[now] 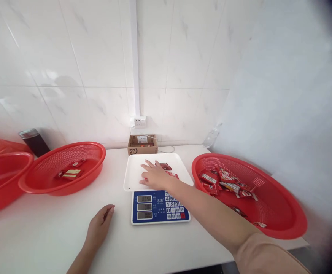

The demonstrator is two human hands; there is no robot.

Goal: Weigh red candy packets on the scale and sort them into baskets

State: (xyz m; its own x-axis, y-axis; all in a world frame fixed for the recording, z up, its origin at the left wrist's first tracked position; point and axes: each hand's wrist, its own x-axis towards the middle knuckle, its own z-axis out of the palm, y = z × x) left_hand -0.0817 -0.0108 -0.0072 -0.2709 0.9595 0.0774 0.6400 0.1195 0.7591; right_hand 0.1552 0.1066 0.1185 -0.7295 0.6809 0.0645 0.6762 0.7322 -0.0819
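My right hand (153,176) lies flat, fingers spread, on the white tray (134,171) of a blue-faced weighing scale (158,207). Two small red snack packets (166,166) rest on the tray just beyond and beside the fingers; whether the hand covers more of them I cannot tell. My left hand (99,226) rests on the white table (54,228) left of the scale, fingers loosely curled, holding nothing. A red basket (285,213) to the right holds several red packets. Another red basket (54,179) to the left holds a few packets.
A third red basket (0,182) sits at the far left edge, with a dark can (34,141) behind it. A small cardboard box (142,144) stands against the tiled wall under a socket (137,122). A clear plastic bottle (212,136) leans in the corner.
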